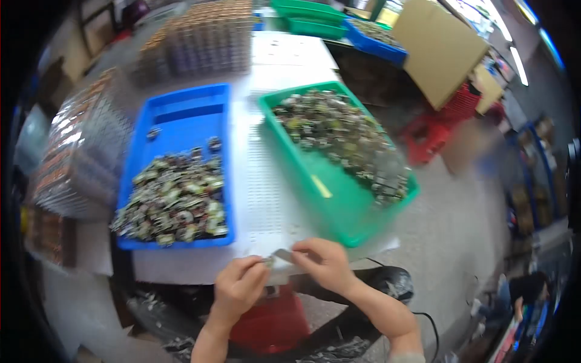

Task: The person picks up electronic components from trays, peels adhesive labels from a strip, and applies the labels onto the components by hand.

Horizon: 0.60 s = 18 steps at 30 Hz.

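Observation:
Over the near edge of the table, my left hand pinches a small component between thumb and fingers; its exact kind is too blurred to make out. Close to it on the right, my right hand grips a thin, flat grey blade-like tool, whose tip points at the component. A blue tray beyond my left hand holds a heap of small mixed electronic parts. To the right, a green tray carries another pile of similar parts and a yellow strip.
Stacked clear plastic trays stand left of the blue tray, with more stacks behind. A red stool is below the table edge. Cardboard and red plastic seats are at the right. A person is at far right.

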Each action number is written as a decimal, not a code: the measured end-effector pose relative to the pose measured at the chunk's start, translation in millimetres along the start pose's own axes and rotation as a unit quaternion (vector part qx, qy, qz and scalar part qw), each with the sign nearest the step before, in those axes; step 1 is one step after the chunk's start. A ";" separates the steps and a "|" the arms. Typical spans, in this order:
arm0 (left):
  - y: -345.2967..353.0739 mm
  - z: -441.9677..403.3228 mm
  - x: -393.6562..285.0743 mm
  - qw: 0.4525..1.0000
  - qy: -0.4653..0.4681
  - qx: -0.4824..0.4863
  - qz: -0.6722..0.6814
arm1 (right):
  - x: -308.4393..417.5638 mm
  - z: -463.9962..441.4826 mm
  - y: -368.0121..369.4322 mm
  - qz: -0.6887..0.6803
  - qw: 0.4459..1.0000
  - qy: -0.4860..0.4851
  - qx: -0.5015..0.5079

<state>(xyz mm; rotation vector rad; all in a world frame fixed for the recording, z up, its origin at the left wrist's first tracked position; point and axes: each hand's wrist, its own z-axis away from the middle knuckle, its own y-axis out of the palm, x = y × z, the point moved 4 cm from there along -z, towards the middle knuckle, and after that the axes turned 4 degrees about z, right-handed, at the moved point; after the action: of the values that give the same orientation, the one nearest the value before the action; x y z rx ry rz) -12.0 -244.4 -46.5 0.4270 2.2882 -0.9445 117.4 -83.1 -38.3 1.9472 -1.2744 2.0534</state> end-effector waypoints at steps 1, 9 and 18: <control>-4.9 -4.3 -6.2 1.000 0.023 -0.001 -0.009 | 4.6 0.1 -2.5 0.019 1.000 0.008 0.008; -89.0 -48.8 -22.7 0.985 0.020 -0.119 -0.123 | 0.2 -1.2 1.3 -0.037 0.999 0.031 0.006; -124.2 -140.6 33.0 0.967 -0.111 0.054 -0.223 | 17.2 0.4 6.6 -0.054 0.998 -0.037 0.011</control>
<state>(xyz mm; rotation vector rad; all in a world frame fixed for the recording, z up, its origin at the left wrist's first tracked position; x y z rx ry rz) -158.4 -227.3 74.2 -0.1579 2.1680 -1.2688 110.5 -96.1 -27.2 2.0703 -1.1359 1.9708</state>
